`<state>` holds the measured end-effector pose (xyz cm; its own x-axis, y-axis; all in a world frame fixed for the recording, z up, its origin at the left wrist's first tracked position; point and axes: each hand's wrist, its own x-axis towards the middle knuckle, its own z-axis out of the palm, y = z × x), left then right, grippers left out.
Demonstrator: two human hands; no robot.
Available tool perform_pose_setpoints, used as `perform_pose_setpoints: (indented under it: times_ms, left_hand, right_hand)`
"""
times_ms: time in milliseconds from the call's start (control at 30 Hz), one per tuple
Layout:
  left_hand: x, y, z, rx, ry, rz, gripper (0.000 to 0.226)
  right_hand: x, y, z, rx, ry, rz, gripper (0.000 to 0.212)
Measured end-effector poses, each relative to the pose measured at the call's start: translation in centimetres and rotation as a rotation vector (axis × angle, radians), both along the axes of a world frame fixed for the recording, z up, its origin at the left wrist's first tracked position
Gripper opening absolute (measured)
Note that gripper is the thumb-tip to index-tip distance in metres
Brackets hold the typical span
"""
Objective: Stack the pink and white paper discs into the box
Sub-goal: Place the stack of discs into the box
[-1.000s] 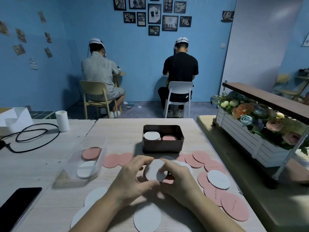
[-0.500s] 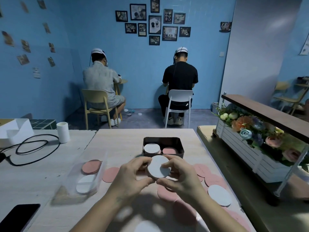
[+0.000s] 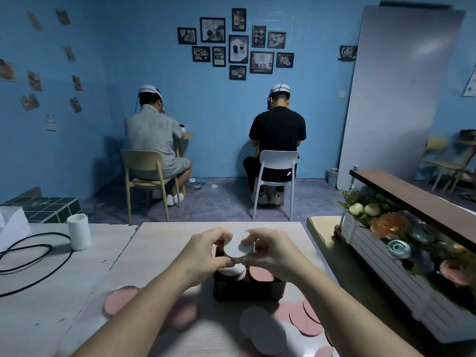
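Observation:
A small stack of white paper discs (image 3: 238, 247) hangs tilted above the dark brown box (image 3: 248, 289). My left hand (image 3: 203, 253) pinches its left edge and my right hand (image 3: 271, 249) pinches its right edge. Inside the box lie a white pile (image 3: 233, 271) on the left and a pink pile (image 3: 261, 273) on the right, both partly hidden by my hands. Loose pink discs (image 3: 305, 320) and a white disc (image 3: 260, 328) lie on the table in front of the box, blurred.
A pink disc (image 3: 121, 300) lies left of my forearm. A white cup (image 3: 79, 231) and a black cable (image 3: 31, 258) sit on the left table. A flower planter under a wooden shelf (image 3: 401, 243) stands on the right. Two people sit facing the far wall.
Both hands have carried the white discs forward from near the table's front to above the box. The camera has tilted upward, so the loose discs sit lower in view.

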<state>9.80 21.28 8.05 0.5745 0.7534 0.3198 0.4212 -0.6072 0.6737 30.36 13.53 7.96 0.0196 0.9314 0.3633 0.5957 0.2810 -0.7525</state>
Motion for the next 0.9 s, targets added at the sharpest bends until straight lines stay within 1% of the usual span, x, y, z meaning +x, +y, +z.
perform_pose_setpoints:
  times_ms: [33, 133, 233, 333, 467, 533, 667, 733, 833, 900]
  left_hand:
    - [0.0, 0.3, -0.2, 0.001, 0.008, -0.005, 0.045]
    - [-0.4, 1.1, -0.9, 0.035, 0.045, -0.001, 0.048]
    - [-0.6, 1.5, -1.6, 0.104, 0.083, -0.032, 0.04]
    - [-0.6, 1.6, -2.4, 0.141, 0.106, -0.086, 0.034]
    - [-0.7, 1.4, -3.8, 0.151, 0.044, -0.083, 0.039]
    - [-0.9, 1.2, -4.3, 0.153, 0.013, -0.077, 0.041]
    - [-1.2, 0.9, -4.7, 0.154, -0.032, -0.071, 0.03]
    - [-1.3, 0.8, -4.9, 0.146, -0.05, -0.066, 0.029]
    - [-1.4, 0.7, -5.0, 0.133, -0.066, -0.057, 0.028]
    - [-1.6, 0.6, -4.9, 0.128, -0.067, -0.057, 0.025]
  right_hand:
    - [0.2, 0.2, -0.2, -0.017, 0.013, 0.0, 0.035]
    - [0.4, 0.8, -0.7, -0.071, -0.044, -0.03, 0.035]
    - [0.1, 1.6, -1.6, -0.129, -0.139, -0.039, 0.034]
    - [-0.4, 2.3, -2.1, -0.141, -0.254, -0.045, 0.032]
    - [-0.8, 2.5, -1.9, -0.136, -0.32, -0.044, 0.031]
    - [-0.9, 2.5, -2.2, -0.133, -0.39, -0.053, 0.028]
    - [-1.3, 2.3, -2.2, -0.116, -0.484, -0.095, 0.034]
    - [-1.4, 2.3, -2.0, -0.111, -0.522, -0.11, 0.031]
    - [-1.4, 2.2, -2.0, -0.129, -0.516, -0.115, 0.023]
    - [-1.2, 2.1, -2.3, -0.157, -0.494, -0.13, 0.023]
